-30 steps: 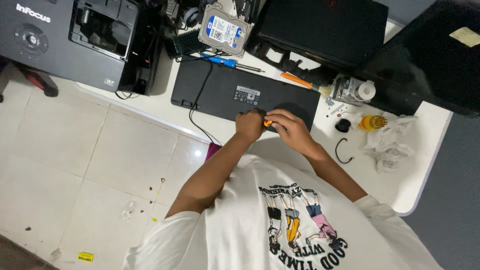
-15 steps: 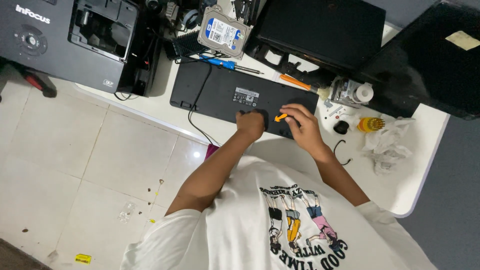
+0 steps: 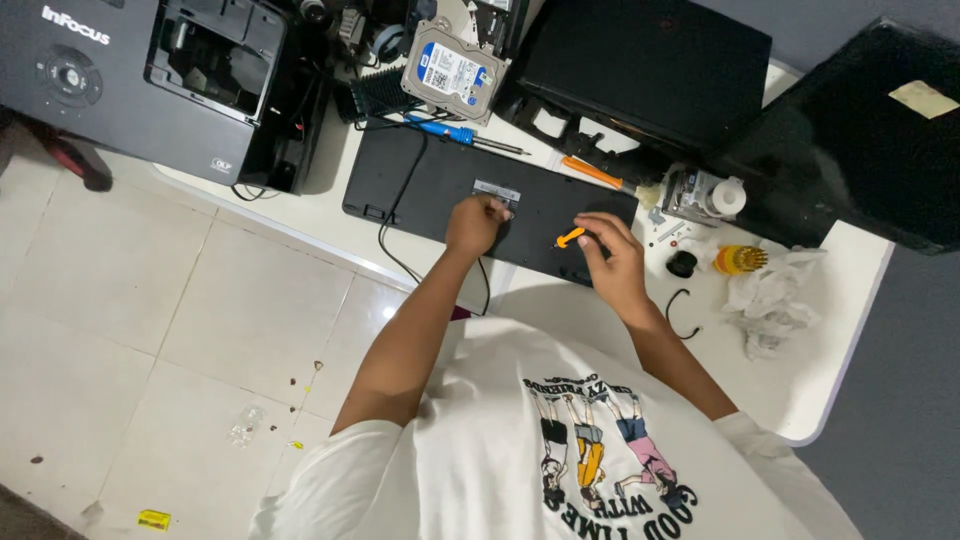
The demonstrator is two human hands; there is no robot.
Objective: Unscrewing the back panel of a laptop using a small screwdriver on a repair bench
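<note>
A black keyboard point(image 3: 420, 180) lies back side up on the white table point(image 3: 850, 330), its cable running off the front edge. My left hand point(image 3: 473, 224) rests on the keyboard's back next to a small grey label point(image 3: 497, 189), fingers curled onto the surface. My right hand point(image 3: 612, 262) is over the keyboard's right end and holds a small orange-handled screwdriver point(image 3: 570, 237), its tip pointing at the keyboard.
Behind the keyboard lie a bare hard drive point(image 3: 450, 68), a blue screwdriver point(image 3: 448, 129) and an orange screwdriver point(image 3: 590, 172). A projector point(image 3: 110, 75) stands at the left, black cases point(image 3: 650, 60) at the back. A small bottle point(image 3: 712, 195), yellow bit holder point(image 3: 740, 260) and crumpled tissue point(image 3: 770, 295) lie at right.
My hands were close together at the keyboard's right front. They have drawn apart: the left moved to the label, the right moved right with the orange screwdriver.
</note>
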